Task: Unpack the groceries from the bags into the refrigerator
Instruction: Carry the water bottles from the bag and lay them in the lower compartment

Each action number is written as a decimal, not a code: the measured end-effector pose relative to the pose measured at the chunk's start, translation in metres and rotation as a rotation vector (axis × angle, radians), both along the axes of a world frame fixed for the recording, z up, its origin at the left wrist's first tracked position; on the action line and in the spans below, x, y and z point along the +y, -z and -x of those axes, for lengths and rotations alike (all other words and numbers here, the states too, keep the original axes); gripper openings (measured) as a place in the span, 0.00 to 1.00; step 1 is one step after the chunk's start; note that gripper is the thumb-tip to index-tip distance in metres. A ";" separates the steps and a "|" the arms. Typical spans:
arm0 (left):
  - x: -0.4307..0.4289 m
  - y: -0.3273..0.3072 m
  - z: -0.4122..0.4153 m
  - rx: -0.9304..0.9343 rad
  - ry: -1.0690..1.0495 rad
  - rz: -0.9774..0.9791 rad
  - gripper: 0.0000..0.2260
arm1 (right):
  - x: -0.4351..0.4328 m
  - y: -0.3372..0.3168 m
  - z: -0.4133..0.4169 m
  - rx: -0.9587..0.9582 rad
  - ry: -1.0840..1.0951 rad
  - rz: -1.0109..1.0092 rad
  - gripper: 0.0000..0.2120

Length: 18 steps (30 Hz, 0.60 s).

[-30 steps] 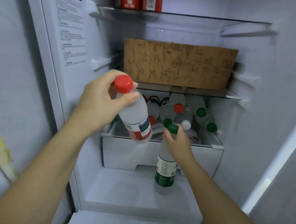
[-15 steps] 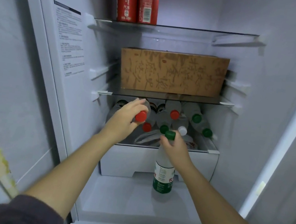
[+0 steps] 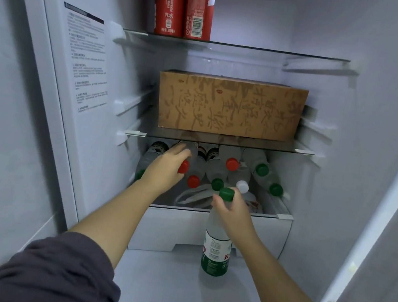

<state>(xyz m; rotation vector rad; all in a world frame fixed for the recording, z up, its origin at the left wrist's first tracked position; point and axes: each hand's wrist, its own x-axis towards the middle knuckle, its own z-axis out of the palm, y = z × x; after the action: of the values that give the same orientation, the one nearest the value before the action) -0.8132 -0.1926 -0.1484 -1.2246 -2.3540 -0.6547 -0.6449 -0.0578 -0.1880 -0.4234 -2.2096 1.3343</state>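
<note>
We look into an open white refrigerator [image 3: 365, 33]. Our left grip [image 3: 165, 170] is far inside the white plastic drawer [image 3: 270, 235], its fingers curled over the neck of a clear plastic bottle with a red cap [image 3: 184, 166]. That bottle lies on its side at the left of the drawer, cap toward us, on top of the bottles stored there.

Our right grip [image 3: 233, 214] is wrapped around the neck of a clear plastic bottle with a green cap and green label [image 3: 215, 252], just below the cap. This bottle is upright, near of the drawer front, with its base at the white refrigerator floor [image 3: 159, 287]. We cannot tell whether it rests there or hangs just above.

The drawer holds other clear bottles [image 3: 216, 169] on their sides, caps toward us; among the caps we count 2 red, 1 white and several green. A crumpled white plastic bag [image 3: 193, 196] lies at the near edge of the drawer, between our 2 grips.

Above the drawer, a brown cardboard box with dark printed characters [image 3: 230, 106] sits on a glass shelf [image 3: 303, 152]. On the higher glass shelf [image 3: 310, 56], 2 tall red drink cans [image 3: 184, 1] stand side by side at the left. A printed label [image 3: 85, 56] is stuck to the left inner wall, and a dark grey sleeve [image 3: 58, 272] covers our left upper arm.
</note>
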 end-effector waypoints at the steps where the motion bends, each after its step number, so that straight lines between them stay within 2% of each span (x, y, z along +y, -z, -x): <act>1: 0.002 -0.001 0.002 -0.004 -0.002 0.009 0.19 | 0.000 -0.001 -0.001 -0.003 -0.002 0.000 0.08; 5: 0.007 -0.008 0.006 -0.038 -0.054 0.072 0.21 | -0.003 -0.006 -0.003 -0.053 0.012 -0.059 0.07; 10: 0.007 -0.012 0.011 -0.070 -0.092 0.146 0.23 | 0.006 -0.014 -0.008 -0.183 0.092 -0.360 0.12; 13: 0.009 -0.010 0.015 -0.075 -0.095 0.146 0.23 | 0.008 -0.025 -0.014 -0.300 0.085 -0.410 0.15; 18: 0.013 -0.007 0.018 -0.108 -0.095 0.118 0.22 | 0.008 -0.040 -0.026 -0.459 0.049 -0.451 0.16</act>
<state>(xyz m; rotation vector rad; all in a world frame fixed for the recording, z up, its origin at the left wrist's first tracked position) -0.8312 -0.1794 -0.1416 -1.1438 -2.5553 -0.5705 -0.6185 -0.0496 -0.1477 -0.6509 -2.7575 0.7207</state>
